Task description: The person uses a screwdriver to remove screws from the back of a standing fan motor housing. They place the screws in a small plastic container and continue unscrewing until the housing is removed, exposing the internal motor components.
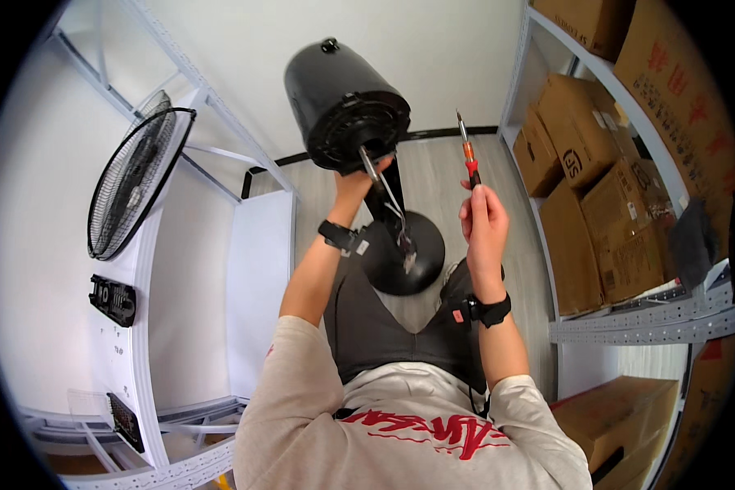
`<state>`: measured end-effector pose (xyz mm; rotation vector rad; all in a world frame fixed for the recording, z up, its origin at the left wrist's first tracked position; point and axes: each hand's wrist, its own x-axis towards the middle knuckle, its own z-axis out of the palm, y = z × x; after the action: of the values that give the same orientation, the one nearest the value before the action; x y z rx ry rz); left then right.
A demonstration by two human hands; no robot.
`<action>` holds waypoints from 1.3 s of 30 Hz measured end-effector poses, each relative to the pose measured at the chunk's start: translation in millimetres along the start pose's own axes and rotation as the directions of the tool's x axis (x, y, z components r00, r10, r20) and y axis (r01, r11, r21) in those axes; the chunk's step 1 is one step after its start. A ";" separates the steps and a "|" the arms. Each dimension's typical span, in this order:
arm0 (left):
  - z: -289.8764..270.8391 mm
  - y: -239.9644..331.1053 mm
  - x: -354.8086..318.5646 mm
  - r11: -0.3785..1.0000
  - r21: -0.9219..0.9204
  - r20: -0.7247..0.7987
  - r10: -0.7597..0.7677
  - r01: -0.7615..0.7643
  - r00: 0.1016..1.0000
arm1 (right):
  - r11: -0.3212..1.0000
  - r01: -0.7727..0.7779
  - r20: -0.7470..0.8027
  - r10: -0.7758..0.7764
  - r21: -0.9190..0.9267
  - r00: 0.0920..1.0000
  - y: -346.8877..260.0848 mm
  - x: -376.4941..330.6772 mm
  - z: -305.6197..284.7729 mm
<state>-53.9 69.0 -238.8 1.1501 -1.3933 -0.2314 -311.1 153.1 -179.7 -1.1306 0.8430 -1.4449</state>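
Observation:
A black fan motor housing (335, 90), with a bare metal shaft (369, 163) sticking out of it, sits tilted on a dark pedestal with a round base (416, 265). Around the housing's lower side my left hand (354, 184) is closed, its fingers mostly hidden. Loose wires (394, 204) hang down along the pedestal. My right hand (485, 222) grips the handle of a red and black screwdriver (469, 153), its tip pointing up and away, apart from the fan.
On the white shelf at left lie a round black fan grille (139, 180), a black plastic part (113, 300) with small screws near it, and a dark circuit board (126, 422). Cardboard boxes (580, 131) fill the metal rack at right. A wall stands close behind the fan.

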 end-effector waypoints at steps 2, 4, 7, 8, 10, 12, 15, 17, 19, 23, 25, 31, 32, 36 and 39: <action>-6.3 36.1 -15.0 0.989 -0.101 0.006 -0.106 0.106 0.994 | 1.000 0.026 0.009 -0.026 0.003 1.000 -2.4 -8.0 2.7; -7.4 33.9 -33.0 0.979 -0.143 -0.003 -0.147 0.145 0.989 | 0.999 0.020 0.031 -0.021 0.047 0.999 -11.9 -16.3 4.8; -10.2 22.5 -44.5 0.995 0.061 -0.046 0.075 -0.073 0.996 | 0.998 0.019 0.052 -0.022 0.052 0.998 -29.0 -28.3 6.4; -10.1 27.7 -43.9 0.986 0.070 -0.088 0.154 -0.148 0.984 | 0.998 0.032 0.057 -0.034 0.046 0.998 -39.1 -32.9 8.5; -21.7 16.7 -43.8 0.998 0.054 0.002 0.010 -0.010 1.000 | 0.994 0.098 0.067 -0.101 0.041 0.993 -46.3 -39.1 14.3; -27.8 10.1 -41.9 0.994 -0.004 0.037 -0.105 0.105 0.994 | 0.989 0.135 0.085 -0.140 0.059 0.986 -62.5 -43.6 21.3; -25.8 19.8 -30.9 1.000 0.012 0.032 0.010 -0.011 0.999 | 0.982 0.176 0.124 -0.183 0.069 0.975 -77.4 -44.5 23.8; -20.3 38.7 -25.8 0.994 -0.093 -0.014 0.056 -0.057 0.998 | 0.979 0.197 0.131 -0.202 0.052 0.971 -80.1 -41.3 23.8; -24.4 39.4 -21.3 0.996 0.059 0.019 0.069 -0.070 0.997 | 0.980 0.183 0.157 -0.193 0.076 0.969 -89.0 -41.3 27.9; -39.0 37.2 -16.2 0.959 0.150 0.166 -0.266 0.242 0.950 | 0.972 0.117 0.212 -0.160 0.205 0.964 -93.9 -31.1 25.2; -55.4 37.9 -19.9 0.938 0.088 0.197 -0.346 0.335 0.917 | 0.950 0.082 0.235 -0.158 0.302 0.959 -100.9 -22.6 24.1; -124.0 94.0 -21.0 0.990 -0.015 -0.065 -0.143 0.143 0.988 | 0.879 0.184 0.226 -0.306 0.440 0.925 -115.7 24.0 22.8; -131.4 115.3 -15.1 0.999 0.006 -0.104 -0.035 0.036 0.994 | 0.866 0.261 0.228 -0.382 0.427 0.896 -118.0 37.2 24.0; -138.6 182.8 11.3 0.960 0.130 -0.023 0.253 -0.248 0.967 | 0.759 0.431 0.101 -0.539 0.488 0.836 -140.1 76.0 61.9; -121.0 204.6 35.4 0.910 0.149 0.077 0.380 -0.388 0.922 | 0.748 0.407 0.103 -0.530 0.524 0.842 -179.9 82.8 97.8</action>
<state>-41.4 201.4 -38.6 0.9784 -1.6721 0.1412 -272.5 112.4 33.9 -1.1379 -0.0216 -1.7527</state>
